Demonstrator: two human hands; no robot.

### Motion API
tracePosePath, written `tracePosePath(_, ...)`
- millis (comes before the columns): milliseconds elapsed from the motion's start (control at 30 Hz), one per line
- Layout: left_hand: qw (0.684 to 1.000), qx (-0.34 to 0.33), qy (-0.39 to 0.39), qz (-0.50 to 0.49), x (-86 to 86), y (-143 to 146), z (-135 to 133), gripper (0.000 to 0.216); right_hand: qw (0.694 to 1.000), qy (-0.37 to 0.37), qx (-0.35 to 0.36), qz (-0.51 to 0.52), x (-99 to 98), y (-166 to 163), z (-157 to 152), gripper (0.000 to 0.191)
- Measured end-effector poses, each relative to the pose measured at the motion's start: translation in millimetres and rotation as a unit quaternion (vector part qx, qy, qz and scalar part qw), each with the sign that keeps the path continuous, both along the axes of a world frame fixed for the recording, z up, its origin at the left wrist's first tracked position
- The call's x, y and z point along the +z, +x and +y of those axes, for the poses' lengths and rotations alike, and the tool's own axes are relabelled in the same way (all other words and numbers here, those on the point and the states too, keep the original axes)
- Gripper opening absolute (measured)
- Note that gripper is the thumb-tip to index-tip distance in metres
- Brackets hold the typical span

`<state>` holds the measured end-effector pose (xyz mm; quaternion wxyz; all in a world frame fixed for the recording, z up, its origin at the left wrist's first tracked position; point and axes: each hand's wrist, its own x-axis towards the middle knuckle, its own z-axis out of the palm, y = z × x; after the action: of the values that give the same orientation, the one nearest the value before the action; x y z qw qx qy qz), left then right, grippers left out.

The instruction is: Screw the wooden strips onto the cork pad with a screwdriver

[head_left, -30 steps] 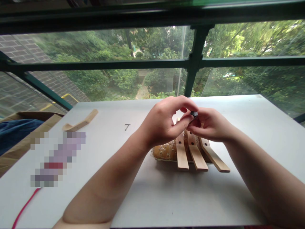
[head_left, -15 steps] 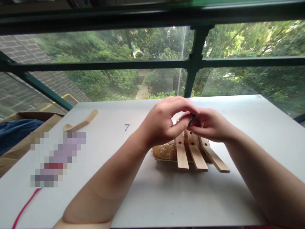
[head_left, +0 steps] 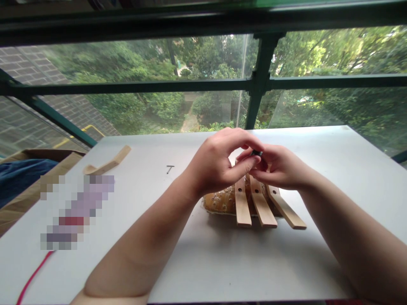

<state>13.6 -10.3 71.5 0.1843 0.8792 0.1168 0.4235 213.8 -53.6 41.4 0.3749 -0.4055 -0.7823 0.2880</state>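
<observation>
My left hand [head_left: 219,163] and my right hand [head_left: 280,167] meet above the middle of the white table [head_left: 197,254], fingertips pinched together on a small dark part [head_left: 256,153] between them. Directly under the hands lies a brown studded pad [head_left: 221,201] with three light wooden slats [head_left: 261,207] fanned out over it toward me, each with a small hole. The far ends of the slats are hidden behind my fingers.
A loose curved wooden slat [head_left: 108,164] lies at the far left of the table, and a small dark screw [head_left: 170,169] rests left of my hands. A blurred-out item [head_left: 76,209] and a red cord [head_left: 32,275] are near left. A cardboard box [head_left: 28,182] stands beside the table.
The small dark part has turned slightly between my fingertips and sits a little lower among them. Arms, slats and pad have stayed put.
</observation>
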Motion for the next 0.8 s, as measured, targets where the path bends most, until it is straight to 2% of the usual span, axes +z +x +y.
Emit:
tracePosePath(500,1.000,-0.011,-0.014,0.010,0.7,-2.3,0.2,0.024,1.000,0.008,0.008,-0.006,-6.6,3.8,2.9,0.030)
tracePosePath(800,1.000,-0.009,0.004,-0.003,0.9,0.4,1.2,0.019,1.000,0.003,-0.011,0.010,0.6,-0.9,0.4,0.027)
